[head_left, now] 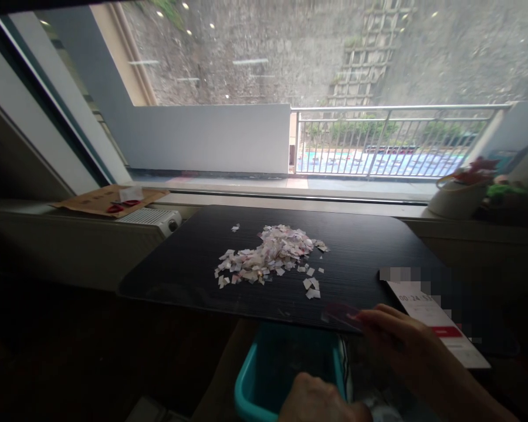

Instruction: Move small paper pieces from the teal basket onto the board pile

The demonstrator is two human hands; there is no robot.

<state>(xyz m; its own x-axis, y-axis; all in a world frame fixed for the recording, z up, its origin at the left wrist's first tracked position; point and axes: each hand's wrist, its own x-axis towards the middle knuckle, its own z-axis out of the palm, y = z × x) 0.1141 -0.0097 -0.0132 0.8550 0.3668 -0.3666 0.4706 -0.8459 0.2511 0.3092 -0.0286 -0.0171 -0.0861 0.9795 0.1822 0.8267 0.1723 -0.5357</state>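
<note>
Two hands: R hand (398,328) pinching clear strip (339,313), nr. bench (356,234) edge; L hand (314,398) curled at teal bin (245,387), hold can't be told. Paper scraps (275,255): 1 heap, ahead & left of R hand. Step, prob.: sweeping; next calls for strip beyond heap.

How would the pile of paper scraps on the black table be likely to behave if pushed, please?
The scraps would probably spread rather than slide as one, since they lie loose. They look thin and small, so likely very light. Some may stray, as a few already lie apart on the table.
</note>
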